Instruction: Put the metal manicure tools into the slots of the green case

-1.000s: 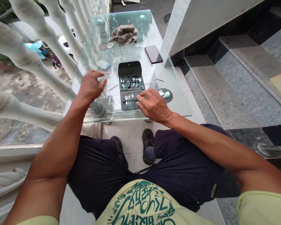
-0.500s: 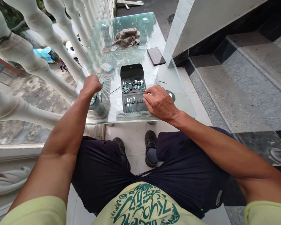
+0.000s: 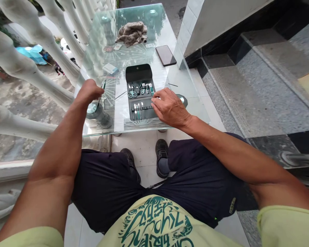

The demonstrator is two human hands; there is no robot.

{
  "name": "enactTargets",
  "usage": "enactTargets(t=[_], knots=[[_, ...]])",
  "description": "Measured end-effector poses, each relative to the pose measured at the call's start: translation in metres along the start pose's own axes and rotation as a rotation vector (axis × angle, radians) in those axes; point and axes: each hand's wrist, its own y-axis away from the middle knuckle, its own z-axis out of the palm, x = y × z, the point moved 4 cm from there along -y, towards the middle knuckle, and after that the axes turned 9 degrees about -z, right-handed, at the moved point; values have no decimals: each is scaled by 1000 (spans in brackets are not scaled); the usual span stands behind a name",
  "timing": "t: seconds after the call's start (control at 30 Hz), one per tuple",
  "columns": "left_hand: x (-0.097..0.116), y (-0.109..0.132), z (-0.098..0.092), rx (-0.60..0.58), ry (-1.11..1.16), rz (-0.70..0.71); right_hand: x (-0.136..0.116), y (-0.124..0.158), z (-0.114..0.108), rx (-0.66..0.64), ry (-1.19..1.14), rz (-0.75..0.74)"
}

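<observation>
Over the table's left side, my left hand (image 3: 90, 91) is closed around a thin dark-green manicure tool (image 3: 104, 84). Its tip points up past my knuckles, and the kind of tool is hard to make out. A black manicure case (image 3: 139, 72) lies unfolded on the glass table (image 3: 128, 127). Small scissors (image 3: 132, 94), nail clippers (image 3: 147, 90) and several slim tools (image 3: 137, 110) sit in its slots and loops. My right hand (image 3: 171, 106) rests at the case's right edge, fingers bent and pinched together, covering part of the lower row. What lies between those fingertips is hidden.
A crumpled brown cloth (image 3: 132, 33) lies at the table's far end, near a phone (image 3: 166, 55). A small white-and-blue box (image 3: 110, 68) is left of the case. White balusters (image 3: 33, 65) line the left; stone steps (image 3: 221, 79) rise on the right.
The view has shifted, so the table and its items appear lower-left to upper-left of before. Both hands keep nearly the same places over the table, the left still with the green tool.
</observation>
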Motion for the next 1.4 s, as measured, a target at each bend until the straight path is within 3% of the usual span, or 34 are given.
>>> enactTargets(t=[0.07, 0.13, 0.27, 0.4, 0.6, 0.97, 1.1, 1.17, 1.3, 1.33, 1.4], knots=[[9, 21, 0, 5, 128, -98, 2, -2, -2, 18, 21, 3], [27, 48, 9, -96, 344, -66, 2, -4, -5, 44, 61, -12], [63, 108, 47, -376, 602, 0, -9, -7, -6, 52, 123, -109], [85, 162, 81, -531, 835, -12, -26, -4, 0, 42, 172, -249], [91, 203, 103, -537, 1021, -161, -32, 4, 0, 106, 284, -320], [83, 209, 125, -503, 1133, -186, -41, 13, -5, 155, 302, -364], [85, 203, 117, -539, 1047, -125, -39, 10, -8, 137, 283, -389], [83, 188, 100, -438, 902, -33, -37, 9, -11, 132, 262, -377], [65, 146, 48, 116, 566, 252, -40, 14, -17, 153, 271, -405], [60, 138, 43, 178, 469, 318, -44, 16, -17, 147, 266, -432], [52, 126, 44, 193, 271, 437, -54, 21, -15, 127, 261, -515]])
